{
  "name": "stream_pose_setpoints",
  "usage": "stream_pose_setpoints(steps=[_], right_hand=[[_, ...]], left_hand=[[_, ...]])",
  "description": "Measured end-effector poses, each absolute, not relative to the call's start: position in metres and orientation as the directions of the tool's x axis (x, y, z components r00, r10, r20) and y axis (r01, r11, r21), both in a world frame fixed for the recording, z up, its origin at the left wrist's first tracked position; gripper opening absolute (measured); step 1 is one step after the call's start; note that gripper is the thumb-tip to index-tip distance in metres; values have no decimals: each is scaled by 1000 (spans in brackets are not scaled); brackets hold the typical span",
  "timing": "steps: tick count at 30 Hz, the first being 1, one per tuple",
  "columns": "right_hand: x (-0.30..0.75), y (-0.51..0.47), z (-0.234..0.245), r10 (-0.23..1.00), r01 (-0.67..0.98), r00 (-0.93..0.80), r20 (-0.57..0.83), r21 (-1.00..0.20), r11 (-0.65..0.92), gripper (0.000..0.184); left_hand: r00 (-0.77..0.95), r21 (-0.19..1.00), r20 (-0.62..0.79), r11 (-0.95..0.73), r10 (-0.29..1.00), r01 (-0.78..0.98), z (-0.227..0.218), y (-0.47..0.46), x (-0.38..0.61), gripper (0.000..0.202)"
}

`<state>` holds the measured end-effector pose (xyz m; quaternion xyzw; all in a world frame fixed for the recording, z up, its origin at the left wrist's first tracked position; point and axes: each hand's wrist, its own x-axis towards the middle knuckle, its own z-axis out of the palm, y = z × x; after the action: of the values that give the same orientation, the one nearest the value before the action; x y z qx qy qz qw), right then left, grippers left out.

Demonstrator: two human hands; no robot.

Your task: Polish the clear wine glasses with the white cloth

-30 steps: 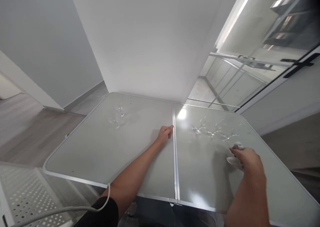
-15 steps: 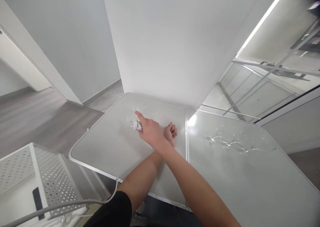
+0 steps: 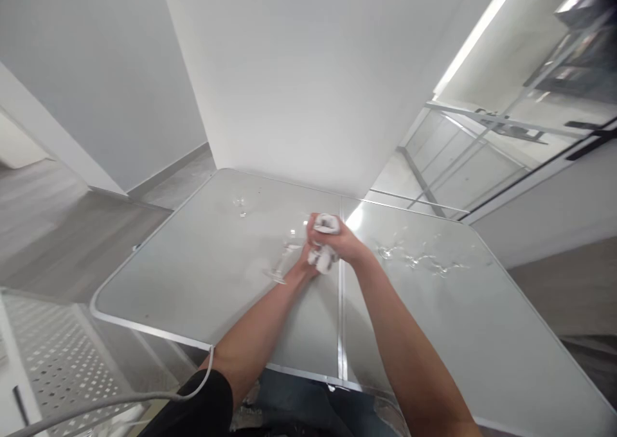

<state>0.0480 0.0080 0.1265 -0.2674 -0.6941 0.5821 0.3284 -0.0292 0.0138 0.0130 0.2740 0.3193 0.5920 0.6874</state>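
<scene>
My left hand (image 3: 311, 234) and my right hand (image 3: 341, 239) meet above the table, both closed around a bunched white cloth (image 3: 324, 258). My right hand covers part of the left one and its fingers press on the cloth. Right beside my left hand and wrist is a clear stemmed glass (image 3: 288, 249), tilted and blurred, its foot to the lower left. Whether a hand touches it I cannot tell. Another clear glass (image 3: 240, 205) stands farther back on the left half of the table. Several clear glasses (image 3: 412, 261) stand in a row on the right half.
The pale table (image 3: 193, 283) has a metal rim and a seam (image 3: 341, 308) down the middle. A white wall (image 3: 299, 103) rises behind it. At lower left are a perforated white cabinet (image 3: 62, 353) and a grey cable (image 3: 120, 398) by the table edge.
My right hand has moved right, from the far-left glasses to my left hand, bringing the cloth. A tilted glass now shows beside my left wrist. My view has shifted slightly right.
</scene>
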Motion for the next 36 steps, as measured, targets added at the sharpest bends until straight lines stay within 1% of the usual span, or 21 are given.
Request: stream_pose_setpoints(steps=[1,3,4,5,6,7,9,10,12,14,16,18,22,24,26,29,31,32,33,34,36], right_hand=[[79,6,128,779,-44,-614,129,-991,129,35],[130,2,126,838,-32,-538,89,-996,86,38],[149,-1,123,864,1,-499,71,-997,83,38],[163,-4,119,884,45,-465,53,-995,84,37],[172,-6,113,897,90,-440,38,-992,86,37],[178,-8,107,904,125,-427,24,-989,85,37],[179,-12,95,905,137,-426,3,-988,69,38],[177,-13,89,907,97,-421,6,-994,52,41],[171,-13,79,938,-72,-342,60,-997,37,51],[166,-13,72,978,-258,-163,133,-962,88,65],[162,-12,67,986,-346,-4,170,-925,158,74],[158,-10,61,987,-352,39,157,-922,160,76],[148,-7,48,998,-316,-1,65,-947,62,75],[146,-5,41,1000,-342,3,16,-940,16,70],[148,-3,35,999,-384,7,-37,-923,-31,64],[159,-1,30,985,-366,-91,-146,-915,-169,57],[166,1,28,966,-329,-151,-207,-911,-247,55],[170,2,29,969,-333,-126,-213,-911,-244,55],[172,3,30,980,-354,-48,-194,-914,-198,55],[174,5,31,985,-373,79,-154,-921,-114,56],[176,6,36,926,-309,377,-35,-947,90,57]], left_hand=[[220,754,-105,222,970,-619,14,12,-28,67],[488,736,-100,395,867,-550,16,9,-26,87],[662,736,-83,493,745,-463,16,7,-26,95],[766,743,-62,542,640,-393,16,6,-26,99],[811,758,-34,544,584,-360,17,4,-26,98],[827,781,-12,522,561,-343,18,2,-26,92],[824,837,-9,456,566,-304,20,-3,-25,73],[810,859,-23,426,587,-284,21,-4,-25,63],[729,883,-35,362,684,-298,21,-5,-23,47],[568,888,-11,269,823,-372,19,-3,-20,41],[407,891,4,182,913,-416,16,1,-17,40],[345,899,-14,163,938,-406,12,4,-15,42],[382,905,-66,216,922,-366,7,4,-14,67],[333,919,-61,183,941,-350,7,4,-14,62],[216,926,-44,121,975,-357,7,7,-15,53],[66,919,-32,56,997,-391,7,12,-16,47],[43,926,-14,29,999,-375,4,15,-17,48],[52,934,3,16,999,-357,2,15,-17,50],[67,941,23,1,997,-340,0,14,-17,52],[90,946,45,-13,995,-325,-1,13,-17,54],[159,953,88,-37,983,-300,-2,9,-17,53]])
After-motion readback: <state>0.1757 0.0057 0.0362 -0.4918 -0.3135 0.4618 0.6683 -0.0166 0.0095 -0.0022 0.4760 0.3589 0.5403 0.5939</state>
